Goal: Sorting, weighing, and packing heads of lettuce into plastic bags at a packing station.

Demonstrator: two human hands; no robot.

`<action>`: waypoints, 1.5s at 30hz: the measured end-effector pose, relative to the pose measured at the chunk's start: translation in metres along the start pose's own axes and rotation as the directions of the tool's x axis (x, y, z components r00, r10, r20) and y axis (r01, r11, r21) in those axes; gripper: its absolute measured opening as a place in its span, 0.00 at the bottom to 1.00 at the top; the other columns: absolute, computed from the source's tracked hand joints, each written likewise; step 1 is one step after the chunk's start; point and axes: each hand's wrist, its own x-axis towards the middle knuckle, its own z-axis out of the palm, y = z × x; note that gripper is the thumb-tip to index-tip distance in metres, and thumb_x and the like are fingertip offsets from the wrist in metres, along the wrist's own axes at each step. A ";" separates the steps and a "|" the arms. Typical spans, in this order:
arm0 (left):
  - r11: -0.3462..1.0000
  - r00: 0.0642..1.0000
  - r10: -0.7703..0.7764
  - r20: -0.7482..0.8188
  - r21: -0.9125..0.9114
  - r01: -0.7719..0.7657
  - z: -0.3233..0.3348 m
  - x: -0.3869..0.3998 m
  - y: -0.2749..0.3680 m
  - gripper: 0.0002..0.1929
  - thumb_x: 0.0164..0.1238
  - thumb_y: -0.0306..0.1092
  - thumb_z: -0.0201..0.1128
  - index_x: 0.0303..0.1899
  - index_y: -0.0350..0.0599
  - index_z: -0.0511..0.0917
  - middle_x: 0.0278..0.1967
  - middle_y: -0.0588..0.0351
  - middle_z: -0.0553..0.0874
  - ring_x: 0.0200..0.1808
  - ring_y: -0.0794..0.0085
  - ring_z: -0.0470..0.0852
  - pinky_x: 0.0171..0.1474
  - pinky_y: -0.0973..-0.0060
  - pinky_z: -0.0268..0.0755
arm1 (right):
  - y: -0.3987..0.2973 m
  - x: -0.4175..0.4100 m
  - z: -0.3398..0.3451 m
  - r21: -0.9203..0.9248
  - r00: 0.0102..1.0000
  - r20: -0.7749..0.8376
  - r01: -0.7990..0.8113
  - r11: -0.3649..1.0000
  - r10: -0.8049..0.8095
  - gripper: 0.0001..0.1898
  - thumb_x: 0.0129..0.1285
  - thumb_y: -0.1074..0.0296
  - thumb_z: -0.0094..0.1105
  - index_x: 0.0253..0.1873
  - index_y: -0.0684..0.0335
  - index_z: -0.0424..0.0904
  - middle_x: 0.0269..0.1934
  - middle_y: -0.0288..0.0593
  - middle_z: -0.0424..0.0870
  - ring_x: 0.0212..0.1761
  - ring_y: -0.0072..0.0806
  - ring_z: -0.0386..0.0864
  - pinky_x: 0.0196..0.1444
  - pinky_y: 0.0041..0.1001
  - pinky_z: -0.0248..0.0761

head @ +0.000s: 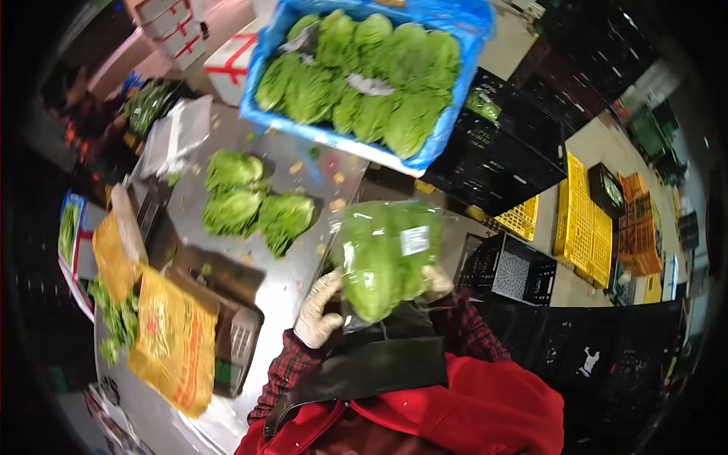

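A clear plastic bag of green lettuce [369,261] is held up in front of my body, with a white printed label on its upper right. My left hand [318,310], in a pale glove, is at the bag's left edge, its fingertips partly hidden by it. On the other side, my gloved right hand [438,282] grips the right edge. Loose lettuce heads [233,210] lie on the metal table [227,128] to the left. Beyond the bag stands a crate lined with blue plastic [247,102], holding rows of lettuce [364,108].
A weighing scale [250,341] sits on the table, partly under a yellow printed bag [170,341]. Leafy greens [116,324] lie behind it. Stacked black crates [495,153], an open black crate [520,273] and yellow crates [583,227] stand to the right. Another person [85,125] is at far left.
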 end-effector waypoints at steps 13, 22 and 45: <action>0.883 0.894 -0.421 0.152 -0.156 0.442 0.145 0.222 -0.060 0.25 0.71 0.24 0.60 0.68 0.40 0.68 0.60 0.52 0.80 0.60 0.71 0.79 0.64 0.73 0.68 | -0.332 0.166 -0.398 0.007 0.577 -0.772 0.428 0.904 -0.267 0.21 0.68 0.55 0.63 0.61 0.58 0.76 0.56 0.43 0.81 0.55 0.44 0.79 0.53 0.53 0.77; 0.783 0.782 -0.622 0.044 0.066 0.619 0.189 0.297 -0.088 0.14 0.74 0.27 0.57 0.58 0.40 0.79 0.55 0.51 0.85 0.57 0.71 0.82 0.62 0.73 0.72 | -0.398 0.338 -0.647 0.053 0.669 -0.741 0.141 0.989 -0.056 0.24 0.64 0.56 0.67 0.63 0.52 0.75 0.58 0.43 0.78 0.54 0.44 0.79 0.53 0.44 0.78; 0.781 0.748 -0.604 -0.276 -0.016 0.625 0.120 0.317 -0.037 0.14 0.77 0.37 0.55 0.42 0.36 0.83 0.29 0.58 0.84 0.33 0.76 0.82 0.43 0.77 0.77 | -0.367 0.406 -0.178 -0.766 0.632 0.106 0.545 0.342 -0.768 0.15 0.69 0.74 0.56 0.57 0.72 0.80 0.51 0.51 0.84 0.54 0.36 0.81 0.59 0.30 0.71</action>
